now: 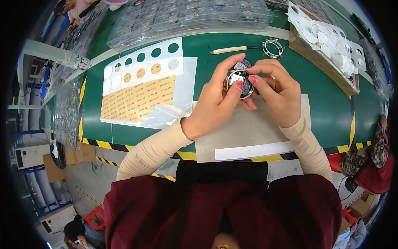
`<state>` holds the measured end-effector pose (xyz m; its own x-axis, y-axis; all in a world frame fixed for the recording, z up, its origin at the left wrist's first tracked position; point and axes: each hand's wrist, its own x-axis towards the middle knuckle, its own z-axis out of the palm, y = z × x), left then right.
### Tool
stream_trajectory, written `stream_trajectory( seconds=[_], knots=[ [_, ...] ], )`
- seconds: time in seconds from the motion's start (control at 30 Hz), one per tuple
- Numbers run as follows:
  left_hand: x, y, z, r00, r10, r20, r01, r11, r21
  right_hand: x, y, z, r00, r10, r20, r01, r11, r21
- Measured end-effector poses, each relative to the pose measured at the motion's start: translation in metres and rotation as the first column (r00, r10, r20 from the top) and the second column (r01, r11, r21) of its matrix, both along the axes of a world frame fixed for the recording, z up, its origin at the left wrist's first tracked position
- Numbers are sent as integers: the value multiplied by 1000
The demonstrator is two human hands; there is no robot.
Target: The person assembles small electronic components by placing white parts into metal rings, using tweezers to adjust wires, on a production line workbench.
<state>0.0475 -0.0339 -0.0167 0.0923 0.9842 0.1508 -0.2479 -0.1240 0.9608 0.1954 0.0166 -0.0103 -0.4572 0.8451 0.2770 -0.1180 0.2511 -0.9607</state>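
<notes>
My left hand (219, 97) grips a round metal watch case (247, 89) with dark circuit parts and a small white block inside it. The left thumb presses on the face of the case. Close against its right side is my right hand (275, 89), thumb and forefinger pinched at the case's upper edge; any small part between them is too small to make out. Another small circuit piece (243, 64) shows at the top of the case, between the hands. Beyond them lie an empty silver ring-shaped case (272, 48) and a craft knife with a pale handle (233, 50).
Adhesive sheets with round cut-outs (137, 99) lie at the left. Clear plastic trays (186, 18) of parts line the back. A cardboard box (323, 62) with white scraps stands at the right. Beneath my hands is a grey mat (248, 124) with a white strip (253, 151).
</notes>
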Motion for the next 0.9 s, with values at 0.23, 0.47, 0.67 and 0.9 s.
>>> stream_trajectory(
  seconds=[0.23, 0.47, 0.67, 0.9],
  knots=[
    [-1, -1, -1, 1000, -8, -27, 10, 997, 75, -1, -2, 4, 998, -11, 68, 10, 1000, 25],
    [-6, -1, 3, 994, -77, -75, 83, 993, 85, 3, 0, 12, 997, 33, 63, -31, 999, -40],
    [-11, -2, 10, 975, -223, 3, 223, 974, 46, 16, 12, 21, 974, 210, 84, -177, 938, -298],
    [-10, -6, 12, 955, -298, 13, 298, 955, 2, 18, 12, 18, 966, 253, 61, -240, 955, -172]
  ],
)
